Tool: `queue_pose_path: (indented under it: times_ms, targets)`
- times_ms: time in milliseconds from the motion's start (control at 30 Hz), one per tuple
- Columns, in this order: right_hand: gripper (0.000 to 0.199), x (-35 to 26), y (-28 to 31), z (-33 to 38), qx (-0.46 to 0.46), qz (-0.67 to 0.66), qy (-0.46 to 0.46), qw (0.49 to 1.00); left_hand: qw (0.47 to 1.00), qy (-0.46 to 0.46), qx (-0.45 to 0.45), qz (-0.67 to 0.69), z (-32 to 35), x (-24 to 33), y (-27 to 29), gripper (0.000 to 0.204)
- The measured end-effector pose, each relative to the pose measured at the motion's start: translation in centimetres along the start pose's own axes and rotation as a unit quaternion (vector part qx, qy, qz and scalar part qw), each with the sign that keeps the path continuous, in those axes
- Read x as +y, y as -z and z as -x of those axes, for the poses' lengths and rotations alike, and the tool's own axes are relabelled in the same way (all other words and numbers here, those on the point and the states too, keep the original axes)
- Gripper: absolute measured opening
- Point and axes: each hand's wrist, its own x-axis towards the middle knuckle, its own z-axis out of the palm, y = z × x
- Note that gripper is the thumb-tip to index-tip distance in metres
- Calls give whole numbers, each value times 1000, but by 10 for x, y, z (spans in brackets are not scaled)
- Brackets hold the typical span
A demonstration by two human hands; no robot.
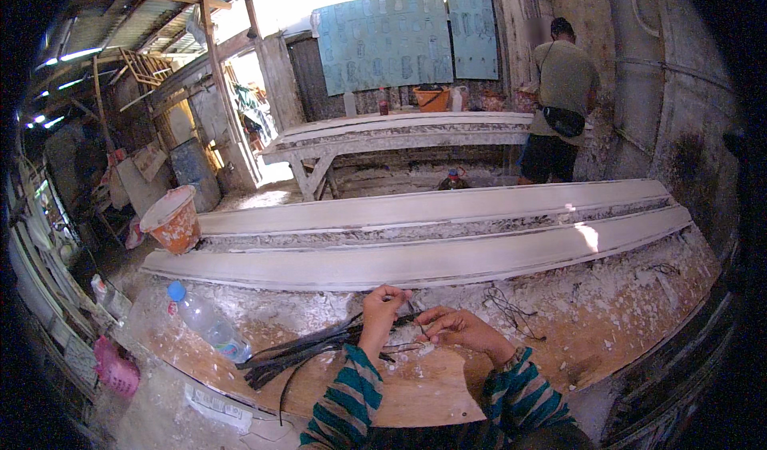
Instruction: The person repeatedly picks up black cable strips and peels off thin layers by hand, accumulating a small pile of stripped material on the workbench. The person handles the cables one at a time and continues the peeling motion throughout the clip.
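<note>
My left hand is raised over the near edge of the white slabs, its thumb and fingertips pinched together. What sits in that pinch is too small to make out. Just to its right, my right hand has its fingers closed on a thin black strip. A loose bundle of black strips lies on the wooden table, running beneath my left wrist, with one strip hanging over the front edge. Beyond my hands lie two long white slabs, side by side.
A clear bottle with a blue cap lies left of the strips. An orange bucket stands at the slabs' left end. Thin dark strands and white flakes litter the table. A person stands at the back bench.
</note>
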Motion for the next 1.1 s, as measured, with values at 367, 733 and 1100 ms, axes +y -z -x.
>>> queue_pose_path:
  times_ms: [367, 733, 1100]
  targets:
    - [9, -4, 16, 1, 187, -9, -24, 982, 981, -16, -156, -114, 9, 6, -10, 18]
    - [4, 9, 29, -4, 361, 156, 32, 919, 888, 20, -455, -59, 27, 2, -22, 13]
    - [11, 18, 24, -2, 316, 301, 39, 899, 998, -10, -28, 58, 1, 2, 1, 10]
